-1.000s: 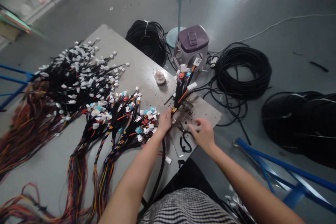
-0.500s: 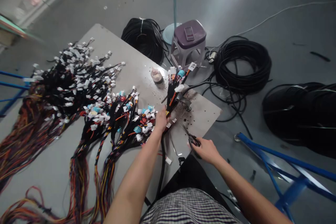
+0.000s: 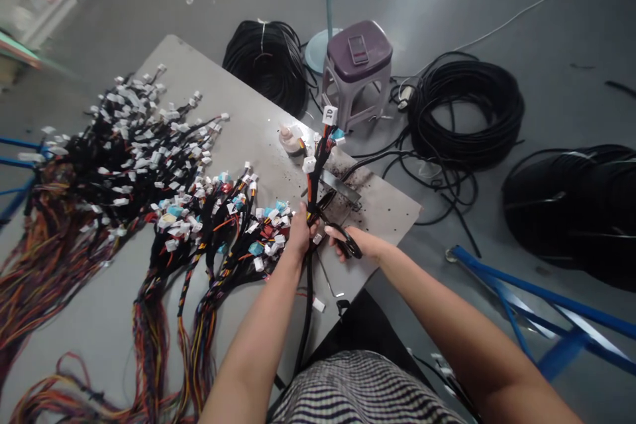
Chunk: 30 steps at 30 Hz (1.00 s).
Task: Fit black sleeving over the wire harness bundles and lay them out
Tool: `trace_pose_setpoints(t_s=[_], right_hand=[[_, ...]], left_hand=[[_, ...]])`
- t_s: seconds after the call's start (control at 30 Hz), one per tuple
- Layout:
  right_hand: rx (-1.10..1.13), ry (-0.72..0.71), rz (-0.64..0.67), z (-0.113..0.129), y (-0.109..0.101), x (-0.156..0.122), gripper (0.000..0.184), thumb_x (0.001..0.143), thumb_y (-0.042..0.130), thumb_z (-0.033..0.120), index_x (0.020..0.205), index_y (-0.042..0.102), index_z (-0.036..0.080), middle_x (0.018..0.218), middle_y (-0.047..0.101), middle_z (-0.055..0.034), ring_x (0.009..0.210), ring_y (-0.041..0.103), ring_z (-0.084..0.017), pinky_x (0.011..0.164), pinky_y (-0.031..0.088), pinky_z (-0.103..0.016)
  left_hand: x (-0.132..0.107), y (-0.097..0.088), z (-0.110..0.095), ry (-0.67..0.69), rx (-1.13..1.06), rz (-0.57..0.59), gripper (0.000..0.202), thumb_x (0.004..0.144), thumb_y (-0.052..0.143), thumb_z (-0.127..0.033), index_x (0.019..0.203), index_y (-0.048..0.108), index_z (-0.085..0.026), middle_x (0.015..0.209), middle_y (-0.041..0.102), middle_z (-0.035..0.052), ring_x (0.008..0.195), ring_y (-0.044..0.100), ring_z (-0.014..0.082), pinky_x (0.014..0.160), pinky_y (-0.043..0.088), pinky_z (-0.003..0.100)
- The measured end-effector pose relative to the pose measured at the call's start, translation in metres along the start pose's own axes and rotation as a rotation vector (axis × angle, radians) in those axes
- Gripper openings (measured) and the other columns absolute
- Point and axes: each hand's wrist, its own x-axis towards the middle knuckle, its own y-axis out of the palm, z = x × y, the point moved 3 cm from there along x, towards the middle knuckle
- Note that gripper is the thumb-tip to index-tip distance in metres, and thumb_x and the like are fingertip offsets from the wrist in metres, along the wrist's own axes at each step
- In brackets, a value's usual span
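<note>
Right hand (image 3: 342,242) has moved left from near table edge, bringing black-handled scissors (image 3: 354,248) up beside left hand (image 3: 300,233). Labelled connector branch has swung left, baring more of metal plate (image 3: 340,187). Left grip: closed around wire harness bundle (image 3: 313,189), at right end of table (image 3: 211,83), connectors pointing far. Right grip: fingers in scissor loops; blade opening cannot be told. Judged: scissors now within working reach of bundle, just above left fist; cut not evident.
</note>
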Motion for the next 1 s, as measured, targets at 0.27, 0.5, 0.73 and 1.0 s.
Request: trace_pose_setpoints(t_s=[0.27,0.5,0.73,1.0], right_hand=[[-0.44,0.182,-0.138,-0.034,-0.006,-0.044,0.053,0.081,0.061,0.063,0.059,0.048,0.017,0.048,0.049,-0.0017,0.044,0.051,-0.014,0.043,0.038,-0.024],[-0.916,-0.103,-0.586,-0.042,-0.009,-0.079,0.044,0.084,0.055,0.053,0.101,0.068,0.015,0.103,0.065,-0.0153,0.101,0.061,-0.031,0.082,0.048,-0.038],[-0.14,-0.561,-0.656,-0.002,0.027,-0.085,0.049,0.084,0.05,0.061,0.106,0.059,0.017,0.104,0.064,-0.0111,0.092,0.06,-0.023,0.083,0.049,-0.036],[0.031,-0.237,-0.615,0.044,0.061,-0.056,0.041,0.102,0.03,0.038,0.075,0.052,0.016,0.067,0.054,-0.0106,0.053,0.049,-0.011,0.059,0.04,-0.034]], left_hand=[[-0.022,-0.001,-0.034,0.101,0.117,0.01,0.072,0.076,0.038,-0.084,0.063,0.055,-0.016,0.042,0.038,-0.0037,0.039,0.031,0.007,0.041,0.022,0.023],[-0.08,0.008,-0.054,0.292,0.236,0.385,0.046,0.087,0.052,-0.06,0.085,0.06,-0.014,0.067,0.05,-0.001,0.056,0.038,0.0086,0.051,0.029,0.023],[-0.114,0.032,-0.038,0.338,0.31,0.307,0.058,0.093,0.029,-0.064,0.074,0.054,-0.016,0.06,0.047,-0.0003,0.055,0.042,0.0117,0.055,0.036,0.026],[-0.215,-0.003,0.045,0.226,0.258,0.497,0.039,0.085,0.062,-0.047,0.109,0.062,-0.016,0.068,0.057,0.0,0.059,0.055,0.0139,0.057,0.046,0.026]])
